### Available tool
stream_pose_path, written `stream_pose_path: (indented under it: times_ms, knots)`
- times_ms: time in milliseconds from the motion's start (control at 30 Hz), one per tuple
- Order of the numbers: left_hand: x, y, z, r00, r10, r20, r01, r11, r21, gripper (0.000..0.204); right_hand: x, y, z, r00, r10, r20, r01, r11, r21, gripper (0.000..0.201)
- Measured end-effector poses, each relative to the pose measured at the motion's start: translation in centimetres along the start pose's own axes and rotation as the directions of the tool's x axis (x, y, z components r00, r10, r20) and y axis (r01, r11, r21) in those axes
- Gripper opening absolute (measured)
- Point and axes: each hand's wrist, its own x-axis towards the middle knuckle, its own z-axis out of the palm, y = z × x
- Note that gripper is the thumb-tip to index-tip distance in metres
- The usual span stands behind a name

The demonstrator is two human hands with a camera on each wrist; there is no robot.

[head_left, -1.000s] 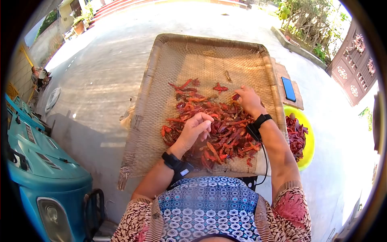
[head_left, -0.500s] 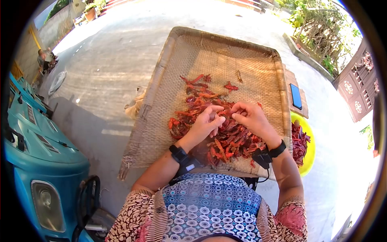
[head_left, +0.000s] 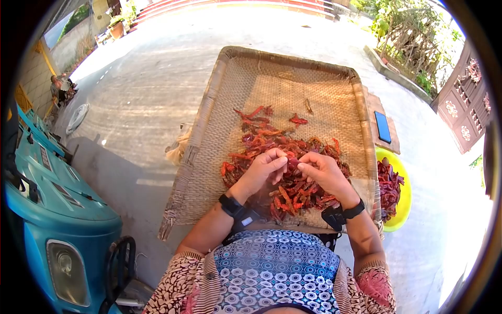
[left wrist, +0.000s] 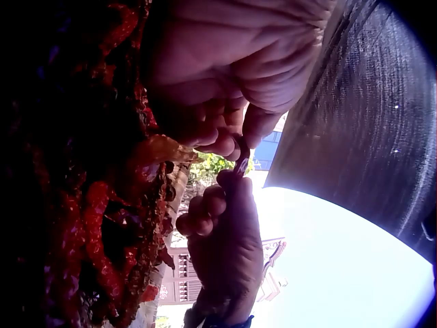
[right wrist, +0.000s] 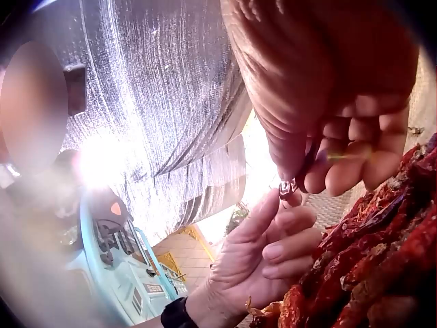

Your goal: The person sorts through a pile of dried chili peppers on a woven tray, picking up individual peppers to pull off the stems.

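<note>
Between my two hands is a dark red dried chili [head_left: 293, 163], held over a heap of dried chilies [head_left: 293, 196] on a woven bamboo tray [head_left: 314, 91]. My left hand [head_left: 264, 171] pinches one end with thumb and forefinger. The other end is pinched the same way by my right hand [head_left: 327, 174]. In the left wrist view the chili [left wrist: 242, 160] spans the small gap between the fingertips. From the right wrist, its shiny skin [right wrist: 286, 187] shows between the two thumbs, with the heap close below the hands.
To the right of the tray, a yellow basin [head_left: 403, 212] holds more dark red chilies. A phone [head_left: 383, 127] lies on a board [head_left: 393, 144] beside the tray's right edge. At the left stands a teal vehicle [head_left: 68, 220]; a person [head_left: 58, 90] sits farther back.
My right hand has come from the far right of the heap back towards my body to meet the left hand. Both now hold one chili between them.
</note>
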Motion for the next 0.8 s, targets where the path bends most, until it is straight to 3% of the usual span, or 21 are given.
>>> stream_pose_path:
  times_ms: [33,133,233,300,367,467,567,600,633,700,767,800]
  knots:
    - [-0.2,0.1,0.3,1.0,0.022,-0.02,-0.021,0.998,0.061,0.013,-0.4,0.1,-0.4,0.999,-0.005,-0.043,0.008,0.999,0.053,0.021]
    - [-0.2,1.0,0.0,0.995,0.08,-0.059,-0.08,0.997,0.002,0.018,-2.5,0.9,-2.5,0.982,-0.002,-0.187,0.04,0.978,0.203,0.018]
    - [-0.4,2.3,-0.3,0.985,0.13,-0.117,-0.135,0.99,-0.032,0.017,-5.0,2.6,-5.8,0.894,-0.041,-0.447,0.23,0.897,0.378,0.015]
    - [-0.6,3.2,-0.3,0.971,0.176,-0.161,-0.19,0.979,-0.077,0.016,-7.2,3.8,-8.3,0.807,-0.022,-0.59,0.42,0.724,0.547,0.019]
    - [-0.6,3.8,-0.5,0.95,0.244,-0.195,-0.26,0.964,-0.062,0.015,-9.1,6.8,-11.1,0.78,-0.12,-0.614,0.615,0.32,0.72,0.027]
    - [-0.9,5.1,-0.6,0.928,0.319,-0.19,-0.325,0.946,0.0,0.014,-11.5,7.5,-12.0,0.703,0.137,-0.698,0.693,0.086,0.716,0.037]
    - [-1.8,6.6,0.8,0.931,0.308,-0.194,-0.262,0.937,0.231,0.011,-11.9,9.1,-11.7,0.692,0.125,-0.712,0.69,0.179,0.702,0.041]
    - [-2.0,7.0,1.3,0.959,0.226,-0.17,-0.169,0.939,0.3,0.013,-11.8,9.2,-11.1,0.708,0.08,-0.701,0.654,0.302,0.694,0.037]
    - [-2.2,7.0,1.9,0.979,0.182,-0.092,-0.122,0.886,0.447,0.014,-11.8,9.3,-10.5,0.736,0.076,-0.672,0.614,0.343,0.711,0.035]
    - [-2.5,6.5,3.1,0.997,0.061,0.043,-0.073,0.704,0.707,0.016,-11.0,8.7,-8.6,0.789,0.071,-0.61,0.529,0.426,0.734,0.033]
    - [-2.4,6.0,3.7,0.971,-0.156,0.181,-0.069,0.542,0.838,0.019,-10.3,7.0,-6.5,0.821,0.075,-0.566,0.463,0.493,0.737,0.026]
    - [-2.5,5.9,4.2,0.965,-0.174,0.198,-0.133,0.327,0.936,0.017,-10.0,6.1,-5.4,0.822,0.075,-0.564,0.439,0.547,0.713,0.025]
